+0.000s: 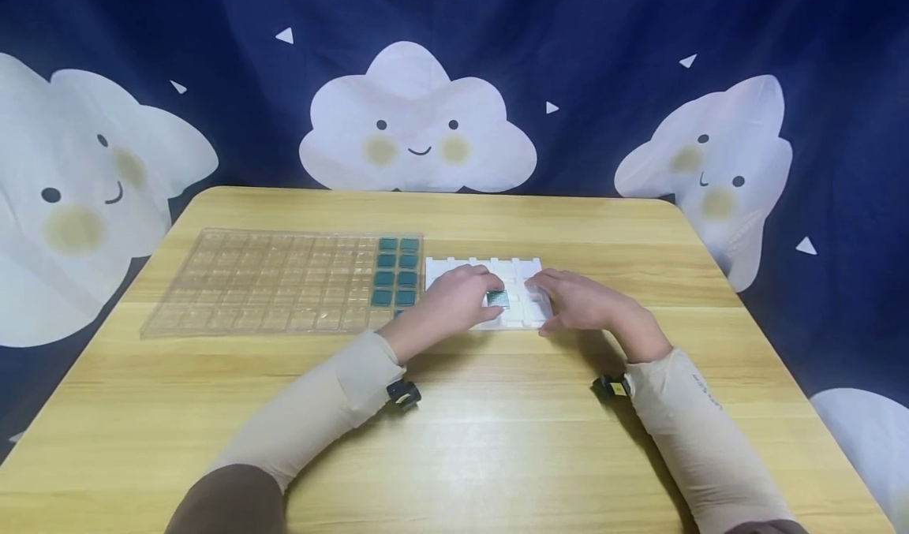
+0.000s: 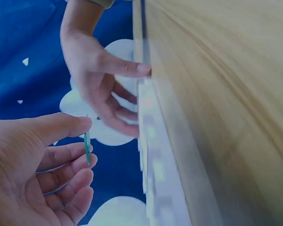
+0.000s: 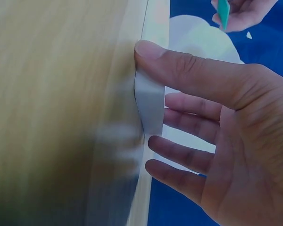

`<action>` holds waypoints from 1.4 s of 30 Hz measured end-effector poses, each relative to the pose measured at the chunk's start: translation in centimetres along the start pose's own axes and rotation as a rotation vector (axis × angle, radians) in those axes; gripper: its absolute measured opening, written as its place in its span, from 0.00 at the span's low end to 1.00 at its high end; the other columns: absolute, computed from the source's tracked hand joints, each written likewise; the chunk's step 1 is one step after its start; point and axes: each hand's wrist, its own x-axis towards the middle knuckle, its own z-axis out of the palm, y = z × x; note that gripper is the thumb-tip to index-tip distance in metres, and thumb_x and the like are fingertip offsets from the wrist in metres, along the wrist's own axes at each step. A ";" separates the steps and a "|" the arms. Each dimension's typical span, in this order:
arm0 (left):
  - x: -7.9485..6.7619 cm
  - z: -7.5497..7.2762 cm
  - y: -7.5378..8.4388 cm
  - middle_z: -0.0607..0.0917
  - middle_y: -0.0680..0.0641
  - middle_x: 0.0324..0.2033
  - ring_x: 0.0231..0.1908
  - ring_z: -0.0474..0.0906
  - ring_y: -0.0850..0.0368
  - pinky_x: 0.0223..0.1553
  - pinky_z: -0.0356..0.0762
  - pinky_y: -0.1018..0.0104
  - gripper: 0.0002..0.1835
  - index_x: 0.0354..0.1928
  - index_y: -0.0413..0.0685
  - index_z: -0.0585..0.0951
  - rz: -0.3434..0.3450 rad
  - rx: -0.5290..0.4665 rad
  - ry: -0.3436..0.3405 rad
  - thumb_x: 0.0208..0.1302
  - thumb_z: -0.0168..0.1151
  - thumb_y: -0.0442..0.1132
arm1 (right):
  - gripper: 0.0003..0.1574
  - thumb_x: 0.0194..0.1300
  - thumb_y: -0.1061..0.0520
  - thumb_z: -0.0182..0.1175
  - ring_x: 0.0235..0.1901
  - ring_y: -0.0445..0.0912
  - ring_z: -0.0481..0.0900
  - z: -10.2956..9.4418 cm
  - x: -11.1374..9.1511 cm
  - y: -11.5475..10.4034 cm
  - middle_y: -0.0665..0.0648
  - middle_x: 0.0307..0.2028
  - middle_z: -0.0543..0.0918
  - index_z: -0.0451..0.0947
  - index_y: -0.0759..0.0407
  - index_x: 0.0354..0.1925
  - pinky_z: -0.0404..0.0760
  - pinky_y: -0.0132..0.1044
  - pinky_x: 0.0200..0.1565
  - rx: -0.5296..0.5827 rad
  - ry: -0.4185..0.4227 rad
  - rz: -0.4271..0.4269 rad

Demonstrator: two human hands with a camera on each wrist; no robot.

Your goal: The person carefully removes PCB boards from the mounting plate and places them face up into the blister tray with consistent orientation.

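Observation:
Above the white tray [image 1: 521, 270], my left hand [image 1: 461, 297] pinches a thin green square chip [image 1: 499, 299] by its edges, between thumb and fingertips. The left wrist view shows the chip [image 2: 87, 143] edge-on, raised off the tray. My right hand [image 1: 585, 301] holds the tray's right end, the thumb at its near corner and the fingers over its top. In the right wrist view, the thumb [image 3: 179, 66] lies along the tray's side. Part of the tray is hidden behind my left hand.
To the left lies a large clear plastic tray [image 1: 241, 281] with many square pockets. Several green chips [image 1: 383, 278] sit in its right-hand columns. Both trays lie on a wooden table [image 1: 454, 439], with a dark blue cloud-patterned curtain [image 1: 582, 37] behind it.

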 end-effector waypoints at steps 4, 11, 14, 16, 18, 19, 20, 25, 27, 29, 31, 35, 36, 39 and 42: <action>-1.2 -0.4 -0.9 0.83 0.50 0.50 0.51 0.79 0.52 0.53 0.78 0.58 0.20 0.54 0.51 0.83 -0.020 -0.009 0.037 0.64 0.66 0.51 | 0.48 0.51 0.55 0.76 0.64 0.59 0.65 0.1 -0.1 -0.1 0.64 0.64 0.70 0.67 0.66 0.66 0.65 0.53 0.65 -0.016 0.005 0.022; -2.7 -1.3 -2.3 0.84 0.49 0.51 0.55 0.78 0.50 0.56 0.76 0.56 0.20 0.53 0.48 0.83 -0.055 -0.037 0.069 0.63 0.67 0.49 | 0.48 0.50 0.52 0.77 0.62 0.57 0.68 0.2 -0.3 -0.1 0.63 0.62 0.71 0.68 0.66 0.65 0.67 0.52 0.64 -0.034 0.025 0.032; -3.1 -1.8 -2.6 0.83 0.48 0.53 0.59 0.75 0.48 0.59 0.73 0.53 0.20 0.54 0.48 0.83 -0.080 -0.048 0.072 0.63 0.67 0.49 | 0.48 0.51 0.51 0.76 0.60 0.56 0.69 0.3 -0.3 -0.1 0.62 0.61 0.72 0.68 0.66 0.65 0.68 0.51 0.64 -0.035 0.027 0.026; -3.3 -2.0 -2.8 0.83 0.48 0.54 0.60 0.74 0.47 0.61 0.72 0.53 0.20 0.54 0.47 0.83 -0.092 -0.057 0.069 0.63 0.68 0.48 | 0.48 0.51 0.50 0.76 0.60 0.55 0.69 0.3 -0.3 0.0 0.61 0.60 0.72 0.68 0.65 0.65 0.68 0.51 0.64 -0.031 0.029 0.025; -3.5 -2.2 -3.0 0.83 0.47 0.53 0.59 0.75 0.46 0.61 0.72 0.53 0.20 0.54 0.47 0.83 -0.100 -0.063 0.066 0.63 0.68 0.48 | 0.48 0.52 0.49 0.76 0.60 0.55 0.69 0.3 -0.3 0.0 0.61 0.60 0.72 0.68 0.65 0.65 0.68 0.51 0.63 -0.030 0.032 0.019; -3.6 -2.3 -3.1 0.83 0.48 0.53 0.59 0.75 0.47 0.61 0.72 0.53 0.20 0.54 0.47 0.83 -0.107 -0.068 0.065 0.63 0.68 0.48 | 0.48 0.52 0.49 0.76 0.60 0.55 0.69 0.4 -0.2 0.0 0.61 0.59 0.72 0.68 0.65 0.65 0.68 0.51 0.63 -0.029 0.035 0.015; -3.7 -2.4 -3.2 0.83 0.48 0.52 0.57 0.76 0.47 0.60 0.73 0.53 0.21 0.54 0.46 0.83 -0.113 -0.068 0.064 0.62 0.68 0.48 | 0.48 0.52 0.49 0.76 0.60 0.55 0.69 0.4 -0.2 0.1 0.61 0.59 0.72 0.68 0.65 0.65 0.68 0.51 0.63 -0.029 0.038 0.013; -4.2 -2.6 -4.1 0.84 0.48 0.51 0.52 0.79 0.49 0.54 0.77 0.54 0.20 0.53 0.47 0.83 -0.131 -0.062 0.071 0.62 0.69 0.48 | 0.48 0.51 0.49 0.76 0.58 0.55 0.70 0.5 -0.2 0.3 0.61 0.58 0.73 0.68 0.66 0.64 0.69 0.50 0.63 -0.031 0.056 -0.007; -4.4 -2.8 -4.4 0.84 0.48 0.50 0.51 0.79 0.49 0.54 0.77 0.54 0.20 0.53 0.47 0.83 -0.127 -0.064 0.080 0.61 0.69 0.48 | 0.48 0.51 0.49 0.76 0.57 0.55 0.70 0.5 -0.1 0.3 0.61 0.58 0.73 0.68 0.66 0.64 0.69 0.50 0.62 -0.031 0.060 -0.009; -4.6 -3.0 -4.7 0.85 0.48 0.49 0.50 0.80 0.49 0.54 0.77 0.55 0.20 0.52 0.46 0.84 -0.119 -0.073 0.089 0.61 0.70 0.47 | 0.48 0.51 0.48 0.76 0.58 0.55 0.70 0.5 -0.1 0.3 0.61 0.58 0.73 0.68 0.66 0.64 0.69 0.50 0.62 -0.029 0.062 -0.010; -4.9 -3.2 -4.9 0.85 0.48 0.49 0.51 0.79 0.49 0.55 0.76 0.55 0.19 0.52 0.46 0.84 -0.116 -0.095 0.097 0.61 0.70 0.46 | 0.48 0.52 0.48 0.76 0.58 0.55 0.70 0.6 0.0 0.3 0.61 0.58 0.72 0.68 0.66 0.64 0.69 0.50 0.63 -0.030 0.061 -0.010; -5.4 -3.5 -5.3 0.84 0.47 0.49 0.50 0.79 0.50 0.56 0.76 0.55 0.19 0.51 0.45 0.84 -0.120 -0.125 0.097 0.60 0.70 0.45 | 0.48 0.53 0.47 0.75 0.59 0.55 0.69 0.6 0.0 0.3 0.61 0.59 0.72 0.68 0.66 0.65 0.68 0.50 0.63 -0.027 0.053 -0.005; -5.5 -3.6 -5.4 0.84 0.47 0.49 0.51 0.78 0.50 0.56 0.75 0.54 0.19 0.51 0.45 0.84 -0.122 -0.128 0.097 0.60 0.70 0.45 | 0.48 0.53 0.47 0.75 0.60 0.55 0.69 0.7 0.1 0.3 0.61 0.59 0.72 0.67 0.66 0.65 0.68 0.50 0.64 -0.026 0.052 -0.005; -5.9 -3.8 -5.7 0.84 0.46 0.49 0.51 0.78 0.49 0.56 0.75 0.53 0.19 0.51 0.45 0.84 -0.127 -0.128 0.097 0.60 0.70 0.45 | 0.48 0.53 0.47 0.75 0.60 0.55 0.68 0.7 0.1 0.3 0.61 0.59 0.71 0.67 0.66 0.65 0.67 0.51 0.64 -0.026 0.052 -0.005; -6.4 -4.1 -6.1 0.84 0.46 0.49 0.52 0.78 0.48 0.56 0.75 0.52 0.19 0.52 0.45 0.83 -0.131 -0.126 0.096 0.61 0.70 0.45 | 0.49 0.53 0.47 0.75 0.61 0.56 0.68 0.8 0.1 0.2 0.61 0.60 0.71 0.67 0.66 0.66 0.67 0.51 0.64 -0.024 0.052 -0.001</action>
